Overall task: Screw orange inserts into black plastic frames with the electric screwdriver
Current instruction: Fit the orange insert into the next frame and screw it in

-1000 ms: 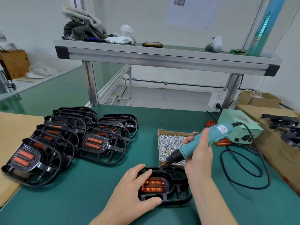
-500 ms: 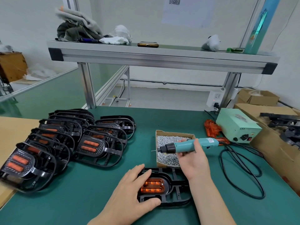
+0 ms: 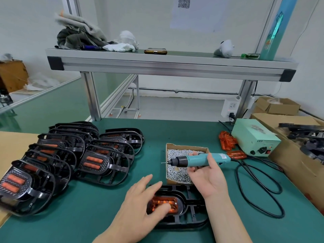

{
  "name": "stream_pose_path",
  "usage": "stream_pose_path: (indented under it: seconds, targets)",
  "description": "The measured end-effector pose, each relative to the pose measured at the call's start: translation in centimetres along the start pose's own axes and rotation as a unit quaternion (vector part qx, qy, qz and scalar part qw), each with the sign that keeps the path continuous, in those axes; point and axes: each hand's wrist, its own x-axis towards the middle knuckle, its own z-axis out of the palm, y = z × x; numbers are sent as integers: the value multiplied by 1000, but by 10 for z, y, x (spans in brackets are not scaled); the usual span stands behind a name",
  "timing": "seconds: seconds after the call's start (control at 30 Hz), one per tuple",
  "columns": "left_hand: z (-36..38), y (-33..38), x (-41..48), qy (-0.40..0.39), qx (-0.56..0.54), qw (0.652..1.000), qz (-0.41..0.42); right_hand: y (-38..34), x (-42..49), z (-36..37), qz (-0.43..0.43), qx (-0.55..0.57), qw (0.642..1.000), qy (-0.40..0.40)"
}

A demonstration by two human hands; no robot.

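Observation:
A black plastic frame point(image 3: 185, 213) lies on the green mat near the front edge, with an orange insert point(image 3: 163, 202) seated in it. My left hand point(image 3: 140, 207) rests flat on the frame, its thumb over the insert's front edge. My right hand point(image 3: 206, 176) holds the teal electric screwdriver point(image 3: 198, 160) level above a cardboard box of screws point(image 3: 177, 163). The bit points left, and the fingers curl around the barrel from below.
Several black frames with orange inserts point(image 3: 91, 162) are stacked at the left. Loose orange inserts point(image 3: 228, 142) lie beside the green power supply point(image 3: 254, 137). The black cable point(image 3: 259, 190) loops at the right. A cardboard box point(image 3: 298, 165) borders the right edge.
The screwdriver rose from the frame and turned level over the screw box. My left hand slid so its thumb covers part of the insert.

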Motion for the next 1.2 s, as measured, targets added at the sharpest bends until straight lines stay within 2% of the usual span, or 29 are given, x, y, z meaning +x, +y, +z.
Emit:
stream_pose_path:
  seconds: [0.1,0.2,0.43,0.67,0.83,1.0,1.2]
  targets:
    - [-7,1,19,100,6,994,39,-1,1,0,1,7,1000,3]
    - [-12,6,45,135,26,987,87,-1,2,1,4,30,1000,-8]
    - [-1,21,85,25,101,985,135,0,4,1,-13,24,999,-38]
    - [7,35,114,-51,248,963,87,0,7,-1,-12,21,999,-30]
    - [6,48,126,-88,333,936,77,0,8,-1,-15,27,999,-26]
    - [8,52,133,-100,343,931,78,0,8,0,-16,37,999,-19]
    - [14,46,127,-53,266,959,84,1,6,1,-20,32,999,-8]
